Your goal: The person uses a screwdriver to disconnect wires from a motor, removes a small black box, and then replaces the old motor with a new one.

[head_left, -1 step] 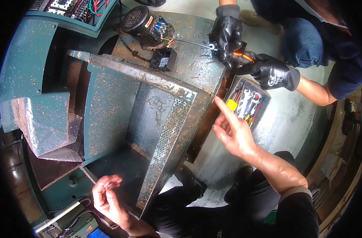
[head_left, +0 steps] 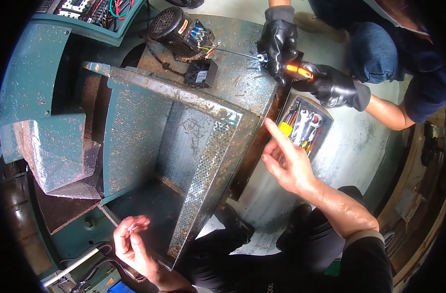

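Note:
My right hand (head_left: 292, 168) reaches over the right side of a dirty metal housing (head_left: 242, 122). Its index finger points at the housing's edge; the other fingers bend loosely and hold nothing I can see. Low at the left, my left hand (head_left: 134, 246) hovers by the housing's near corner, fingers half curled and thumb apart, nothing visible in it. Across from me, a co-worker's gloved hand (head_left: 332, 88) grips an orange-and-black handle (head_left: 299, 72). Their other black glove (head_left: 279, 46) is beside a shiny wrench-like end (head_left: 262, 57), near a thin metal rod.
A black motor (head_left: 179, 34) with exposed wires and a small black box (head_left: 201, 73) sit on the green machine. A tool tray (head_left: 306, 128) with wrenches lies on the floor beside my right hand. An open electrical box (head_left: 86, 19) and a clear plastic guard (head_left: 62, 161) are at the left.
The co-worker's gloved hand has turned slightly with the orange-and-black handle, showing more of its orange part. My own hands have barely moved.

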The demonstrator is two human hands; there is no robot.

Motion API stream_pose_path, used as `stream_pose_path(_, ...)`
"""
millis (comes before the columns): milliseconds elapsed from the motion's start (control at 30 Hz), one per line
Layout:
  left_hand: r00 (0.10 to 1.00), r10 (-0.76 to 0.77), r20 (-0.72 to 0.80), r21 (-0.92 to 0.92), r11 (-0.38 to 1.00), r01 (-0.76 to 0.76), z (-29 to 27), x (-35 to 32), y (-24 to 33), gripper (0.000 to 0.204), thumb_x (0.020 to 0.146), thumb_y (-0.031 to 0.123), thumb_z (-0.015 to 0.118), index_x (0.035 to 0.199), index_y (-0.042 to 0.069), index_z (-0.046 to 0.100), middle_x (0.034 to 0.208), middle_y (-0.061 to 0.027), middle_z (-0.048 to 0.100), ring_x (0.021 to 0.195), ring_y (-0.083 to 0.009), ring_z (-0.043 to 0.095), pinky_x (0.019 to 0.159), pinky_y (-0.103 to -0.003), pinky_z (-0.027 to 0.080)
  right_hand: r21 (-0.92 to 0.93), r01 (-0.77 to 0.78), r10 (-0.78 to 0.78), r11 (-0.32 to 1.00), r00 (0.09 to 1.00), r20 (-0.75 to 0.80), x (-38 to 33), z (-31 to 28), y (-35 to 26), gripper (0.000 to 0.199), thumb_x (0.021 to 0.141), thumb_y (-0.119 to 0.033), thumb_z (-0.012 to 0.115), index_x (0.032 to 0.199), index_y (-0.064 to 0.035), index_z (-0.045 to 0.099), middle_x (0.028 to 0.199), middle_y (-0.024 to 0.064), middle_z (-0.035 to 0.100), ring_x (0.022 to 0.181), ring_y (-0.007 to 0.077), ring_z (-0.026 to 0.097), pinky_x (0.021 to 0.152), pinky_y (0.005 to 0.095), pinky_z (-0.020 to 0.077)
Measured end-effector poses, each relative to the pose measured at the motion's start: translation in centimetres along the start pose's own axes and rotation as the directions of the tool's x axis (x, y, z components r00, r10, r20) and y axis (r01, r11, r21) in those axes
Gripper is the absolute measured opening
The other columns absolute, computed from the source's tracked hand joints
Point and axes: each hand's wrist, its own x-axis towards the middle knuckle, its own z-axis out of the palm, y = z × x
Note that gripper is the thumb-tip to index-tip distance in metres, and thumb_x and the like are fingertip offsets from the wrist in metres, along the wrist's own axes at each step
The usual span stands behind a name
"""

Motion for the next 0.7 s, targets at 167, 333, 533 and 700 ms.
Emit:
stream_pose_path(167,1.000,0.002,-0.004,0.012,1.000,-0.002,0.1,0.0,0.0,0.030,0.098,0.022,0.053,0.116,-0.001,0.058,0.095,-0.0149,0.065,0.084,-0.0192,0.063,0.076,-0.028,0.048,0.001,0.245,-0.244,0.969,0.964,-0.106,0.2,-0.7,0.3,0.062,0.087,0.003,0.058,0.145,-0.0053,0.037,0.081,0.0024,0.059,0.071,0.0100,0.058,0.067,0.0248,0.0489)
stream_pose_path(333,1.000,0.019,-0.002,0.007,1.000,-0.019,0.2,-0.1,-0.2,0.031,0.098,0.022,0.052,0.116,-0.002,0.057,0.096,-0.0152,0.065,0.084,-0.0193,0.063,0.075,-0.028,0.048,0.354,-0.062,0.103,0.933,0.990,-0.099,0.6,-0.3,1.9,0.040,0.093,-0.004,0.053,0.132,-0.0019,0.050,0.081,0.0024,0.061,0.066,0.0081,0.055,0.066,0.0231,0.0472)
stream_pose_path(533,1.000,0.022,0.007,-0.007,1.000,-0.022,0.2,0.0,-0.1,0.030,0.098,0.022,0.052,0.116,-0.003,0.057,0.097,-0.0156,0.065,0.084,-0.0192,0.063,0.076,-0.027,0.047,0.547,-0.311,0.336,0.777,0.940,0.057,0.8,-0.2,2.6,0.029,0.095,-0.009,0.049,0.122,-0.0019,0.056,0.081,0.0025,0.061,0.065,0.0072,0.052,0.063,0.0214,0.0449)
stream_pose_path(700,0.999,0.001,-0.048,-0.013,1.000,-0.002,0.3,0.0,-0.1,0.033,0.094,0.024,0.060,0.112,-0.003,0.060,0.093,-0.0169,0.068,0.081,-0.0219,0.066,0.072,-0.029,0.050,0.523,-0.346,0.328,0.779,0.936,0.129,0.7,-0.1,2.6,0.029,0.094,-0.007,0.049,0.122,-0.0014,0.056,0.083,0.0024,0.062,0.066,0.0074,0.052,0.064,0.0222,0.0452)
